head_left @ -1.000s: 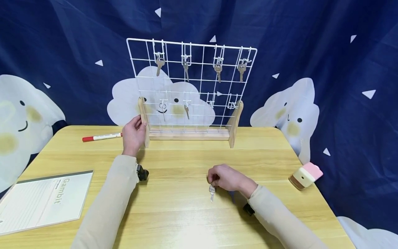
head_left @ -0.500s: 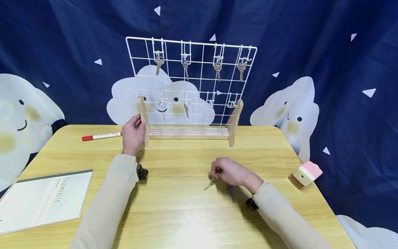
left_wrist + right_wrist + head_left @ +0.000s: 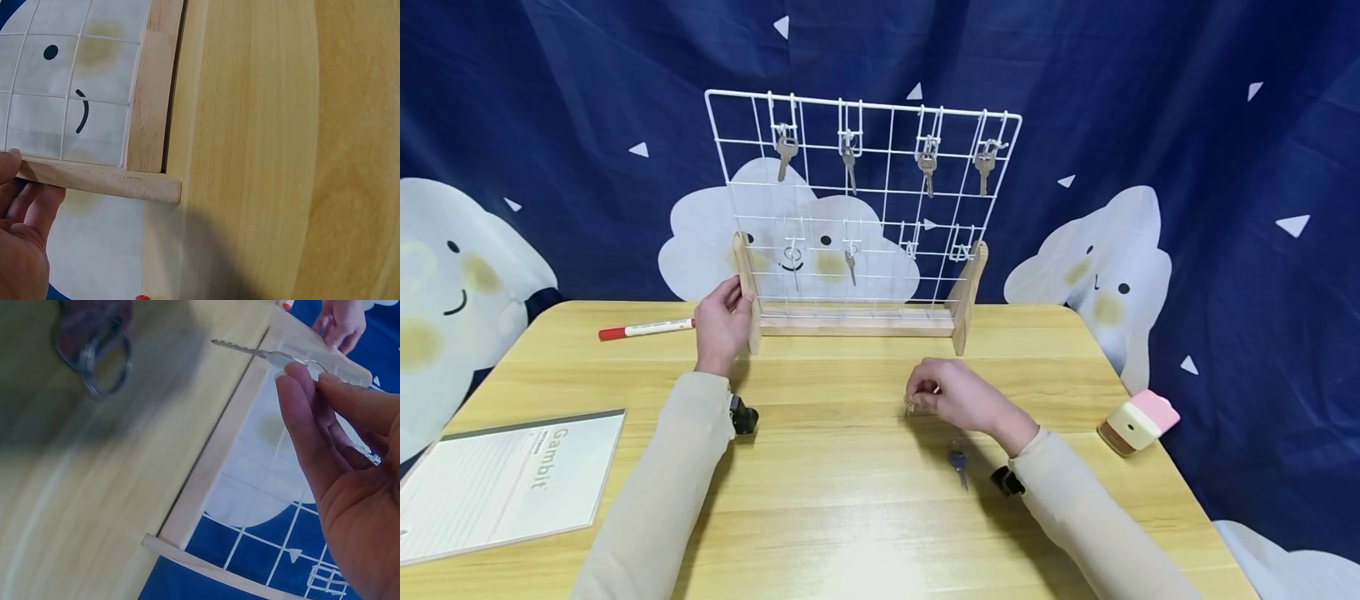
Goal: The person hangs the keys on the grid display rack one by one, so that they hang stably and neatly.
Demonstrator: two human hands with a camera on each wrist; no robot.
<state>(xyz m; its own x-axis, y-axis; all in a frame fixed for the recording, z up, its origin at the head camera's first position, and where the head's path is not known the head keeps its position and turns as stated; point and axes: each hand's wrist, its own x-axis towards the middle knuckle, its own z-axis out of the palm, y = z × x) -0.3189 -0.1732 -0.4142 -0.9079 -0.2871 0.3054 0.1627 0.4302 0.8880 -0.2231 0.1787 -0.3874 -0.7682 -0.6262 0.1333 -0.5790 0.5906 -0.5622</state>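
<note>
In the head view my left hand (image 3: 722, 325) grips the left wooden upright (image 3: 746, 292) of a white wire grid rack (image 3: 865, 106); the left wrist view has the thumb on one side of the wood and fingers on the other. Over the table in front of the rack, my right hand (image 3: 961, 398) pinches a silver key (image 3: 240, 347) by its ring, between thumb and fingertips. The key's blade sticks out past the fingers in the right wrist view. Below that hand lies a blue key (image 3: 958, 463) with a ring. Several keys hang from the rack's hooks, such as one silver key (image 3: 787, 154) at upper left.
Two lower right hooks (image 3: 961, 251) carry no key. Left of the rack lies a red-capped marker (image 3: 647, 330). A notepad (image 3: 512, 492) covers the table's left front, and a pink-and-cream block (image 3: 1138, 422) sits near the right edge. A dark blue curtain (image 3: 1075, 75) hangs behind.
My right hand has moved up and away toward the rack with the silver key, which swung from hanging down to mostly behind the fingertips. The blue key is now uncovered. The left hand has stayed put.
</note>
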